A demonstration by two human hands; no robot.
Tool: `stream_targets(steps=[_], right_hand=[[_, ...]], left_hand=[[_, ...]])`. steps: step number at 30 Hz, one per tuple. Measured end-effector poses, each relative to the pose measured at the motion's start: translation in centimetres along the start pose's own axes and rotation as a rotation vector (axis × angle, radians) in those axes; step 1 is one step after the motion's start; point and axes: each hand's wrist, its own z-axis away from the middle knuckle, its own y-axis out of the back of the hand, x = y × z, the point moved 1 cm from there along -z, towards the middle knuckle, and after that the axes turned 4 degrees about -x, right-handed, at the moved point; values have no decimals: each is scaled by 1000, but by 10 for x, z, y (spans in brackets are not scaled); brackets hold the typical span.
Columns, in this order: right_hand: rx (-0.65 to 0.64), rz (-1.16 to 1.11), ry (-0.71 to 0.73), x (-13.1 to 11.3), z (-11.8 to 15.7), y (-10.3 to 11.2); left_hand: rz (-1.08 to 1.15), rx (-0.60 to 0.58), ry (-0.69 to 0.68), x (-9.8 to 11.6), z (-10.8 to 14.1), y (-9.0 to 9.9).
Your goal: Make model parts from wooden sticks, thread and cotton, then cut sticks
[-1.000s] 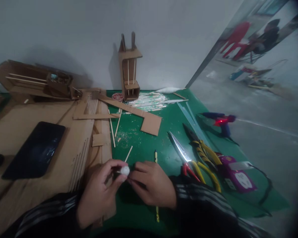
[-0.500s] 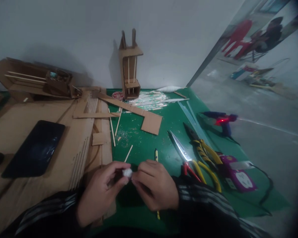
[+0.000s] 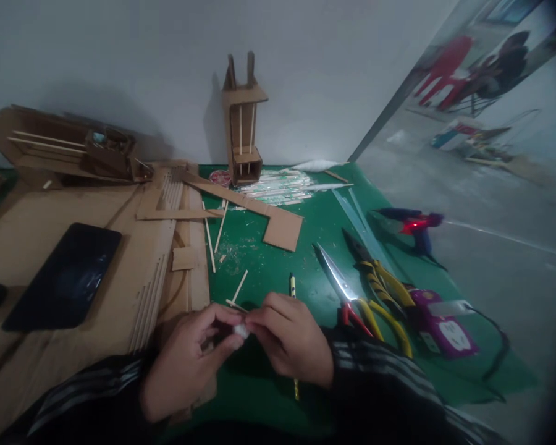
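Observation:
My left hand pinches a small whitish lump between thumb and fingers; its material is too blurred to tell. Close against it, my right hand is closed, with thumb and fingertips pressed together at the lump's right side. Whether the right fingers hold part of the lump or something else is hidden. Just beyond the fingertips lie thin wooden sticks, one of them slanting away over the green tabletop. A yellow-and-black cutter knife lies partly under my right hand.
Scissors, pliers, a purple box and a lit glue gun are on the right. Cardboard sheets and a dark tablet lie left. A cardboard frame stands by the wall near wrapped sticks.
My right fingertips have shifted slightly up and left over the whitish lump, which has tilted and sits a little lower. A second short stick now shows beyond the fingers.

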Motion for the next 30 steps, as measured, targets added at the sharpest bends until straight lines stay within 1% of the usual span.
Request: stream_targets(steps=[5, 9, 12, 19, 24, 27, 30], right_hand=[[1, -151, -94, 1, -2, 1], [3, -218, -140, 3, -4, 1], [16, -243, -155, 3, -5, 1], [-29, -229, -188, 4, -3, -2], [-102, -207, -196, 4, -3, -5], [-155, -141, -174, 5, -2, -9], [-195, -3, -105, 4, 0, -12]], left_hand=[[20, -23, 24, 4, 2, 1], [-95, -40, -74, 6, 2, 2], [-143, -20, -108, 3, 1, 3], [10, -12, -95, 1, 2, 0], [45, 37, -120, -2, 4, 1], [44, 62, -111, -3, 4, 1], [9, 102, -103, -4, 2, 2]])
